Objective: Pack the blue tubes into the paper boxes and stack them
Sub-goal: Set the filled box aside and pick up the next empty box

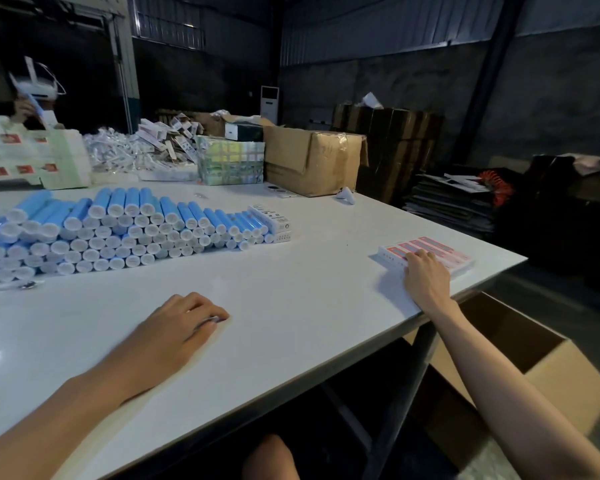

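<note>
**A:** Head view, hands?

**B:** Left hand (pixel 184 323) rests on the white table (pixel 291 306), fingers loosely curled, nothing in it. Right hand (pixel 425 275) lies palm down near the table's right edge, fingertips on the stack of flat paper boxes (pixel 445 252). No grip seen.

**A:** Tubes?

**B:** Blue tubes (pixel 118 230) are piled in rows at the table's left, white caps toward the camera, well apart from both hands. White packed boxes (pixel 274 220) touch the pile's right end.

**A:** Else?

**B:** Brown carton (pixel 309 157) at the table's far side. Open carton (pixel 534 368) on the floor below the right arm.
</note>
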A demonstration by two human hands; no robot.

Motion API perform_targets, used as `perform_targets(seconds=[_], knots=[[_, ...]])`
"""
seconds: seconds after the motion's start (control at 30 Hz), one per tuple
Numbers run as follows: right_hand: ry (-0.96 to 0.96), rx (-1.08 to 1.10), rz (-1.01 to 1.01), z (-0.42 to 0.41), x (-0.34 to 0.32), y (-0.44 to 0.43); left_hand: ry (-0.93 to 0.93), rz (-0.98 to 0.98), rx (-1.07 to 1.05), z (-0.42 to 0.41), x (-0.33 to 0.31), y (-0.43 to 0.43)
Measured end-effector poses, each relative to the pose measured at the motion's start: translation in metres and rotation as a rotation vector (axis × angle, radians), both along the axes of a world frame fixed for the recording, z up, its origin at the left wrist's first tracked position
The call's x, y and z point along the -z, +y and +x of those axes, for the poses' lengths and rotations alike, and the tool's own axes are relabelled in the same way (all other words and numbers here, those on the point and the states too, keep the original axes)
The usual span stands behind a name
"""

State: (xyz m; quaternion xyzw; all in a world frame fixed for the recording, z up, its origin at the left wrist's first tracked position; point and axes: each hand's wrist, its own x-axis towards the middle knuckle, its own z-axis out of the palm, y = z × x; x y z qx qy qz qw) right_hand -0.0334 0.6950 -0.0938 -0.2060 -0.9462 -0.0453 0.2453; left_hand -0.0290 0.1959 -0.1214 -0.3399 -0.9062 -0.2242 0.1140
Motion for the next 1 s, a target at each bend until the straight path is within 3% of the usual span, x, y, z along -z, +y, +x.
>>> perform_targets(seconds=[0.23,0.4,0.53,0.67,0.8,0.93,1.0], knots=[[0.127,-0.139,-0.020,-0.008,-0.008,-0.046,-0.017,-0.015,-0.010,0.003,-0.005,0.002],[0.248,-0.519,-0.179,-0.020,-0.024,-0.166,-0.061,-0.042,-0.016,0.013,-0.018,0.004],[0.258,-0.851,-0.430,-0.019,-0.036,-0.281,-0.101,-0.056,-0.078,0.021,-0.040,-0.005],[0.180,-1.127,-0.729,-0.018,-0.041,-0.376,-0.193,-0.089,-0.224,0.026,-0.063,-0.035],[0.057,-1.222,-0.937,-0.020,-0.029,-0.449,-0.188,-0.209,-0.445,0.039,-0.072,-0.087],[-0.095,-1.254,-0.913,-0.021,0.003,-0.478,-0.184,-0.201,-0.680,0.057,-0.080,-0.147],[-0.135,-1.282,-0.901,-0.025,0.010,-0.475,-0.131,-0.335,-0.875,0.067,-0.083,-0.178]])
